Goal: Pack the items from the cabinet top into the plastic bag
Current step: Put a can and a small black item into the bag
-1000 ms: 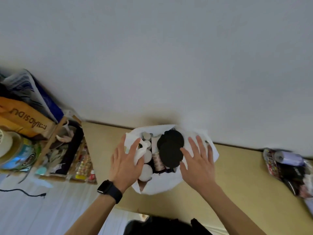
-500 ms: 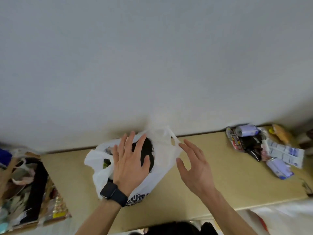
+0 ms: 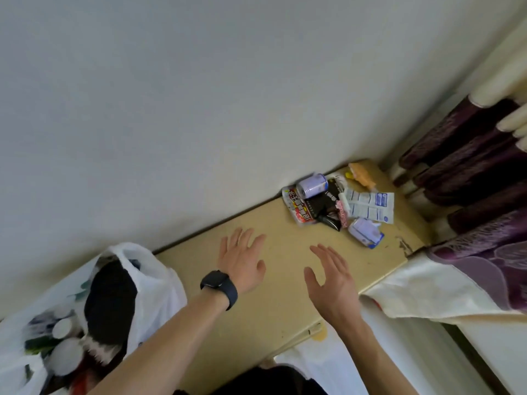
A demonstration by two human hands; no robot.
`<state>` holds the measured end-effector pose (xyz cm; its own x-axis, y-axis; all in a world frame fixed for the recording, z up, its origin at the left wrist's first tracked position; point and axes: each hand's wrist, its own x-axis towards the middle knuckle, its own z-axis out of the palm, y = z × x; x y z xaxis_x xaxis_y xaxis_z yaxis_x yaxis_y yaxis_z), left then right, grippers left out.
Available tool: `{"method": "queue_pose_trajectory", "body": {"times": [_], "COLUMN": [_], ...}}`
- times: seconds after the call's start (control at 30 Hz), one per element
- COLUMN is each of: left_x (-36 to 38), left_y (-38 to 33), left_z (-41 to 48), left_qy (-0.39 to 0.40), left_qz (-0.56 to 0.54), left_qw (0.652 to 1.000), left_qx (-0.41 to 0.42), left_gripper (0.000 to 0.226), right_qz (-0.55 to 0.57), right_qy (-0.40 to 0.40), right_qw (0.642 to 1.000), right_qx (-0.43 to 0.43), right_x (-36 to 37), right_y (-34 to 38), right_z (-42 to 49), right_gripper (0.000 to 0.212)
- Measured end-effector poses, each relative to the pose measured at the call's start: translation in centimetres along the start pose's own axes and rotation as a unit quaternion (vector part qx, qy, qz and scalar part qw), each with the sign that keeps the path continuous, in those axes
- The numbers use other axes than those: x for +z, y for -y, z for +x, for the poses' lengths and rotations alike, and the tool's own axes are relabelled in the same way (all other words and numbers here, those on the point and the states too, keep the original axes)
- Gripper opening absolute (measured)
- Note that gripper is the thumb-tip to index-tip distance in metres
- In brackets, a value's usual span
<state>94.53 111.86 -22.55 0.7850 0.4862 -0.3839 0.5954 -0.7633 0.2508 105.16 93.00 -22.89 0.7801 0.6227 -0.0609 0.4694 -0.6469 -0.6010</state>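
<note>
Worktop [image 3: 273,317] lies under my hands: left hand [image 3: 242,263] and right hand [image 3: 330,280] are spread, holding nothing. Left of them sits the plastic bag [image 3: 159,283], stuffed with jars and something black. A pile of items [image 3: 319,206] lies well right of the bag, against the wall [image 3: 199,109].

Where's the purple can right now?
In the head view, the purple can lies on its side at the far right of the cabinet top, near the wall, by the red packet.

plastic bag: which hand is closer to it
Left. The left hand is just right of the plastic bag; the right hand is farther right, beyond the left one.
</note>
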Motion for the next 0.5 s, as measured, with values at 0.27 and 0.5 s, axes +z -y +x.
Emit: {"method": "queue_pose_trajectory", "body": {"times": [0.27, 0.5], "left_x": [7.8, 11.4], "left_y": [-0.6, 1.6], "left_z": [4.4, 4.9], "left_qy": [0.212, 0.294], "left_qz": [-0.01, -0.056], "left_qw": [0.973, 0.942], "left_qx": [-0.095, -0.154], "left_gripper": [0.067, 0.079], "right_qz": [-0.092, -0.146], "right_qy": [0.187, 0.205], "right_qw": [0.976, 0.966], "right_qx": [0.068, 0.058], "right_x": [0.1, 1.9], "right_y": [-7.4, -8.1], "right_z": [6.5, 18.7], "right_gripper": [0.06, 0.078]}}
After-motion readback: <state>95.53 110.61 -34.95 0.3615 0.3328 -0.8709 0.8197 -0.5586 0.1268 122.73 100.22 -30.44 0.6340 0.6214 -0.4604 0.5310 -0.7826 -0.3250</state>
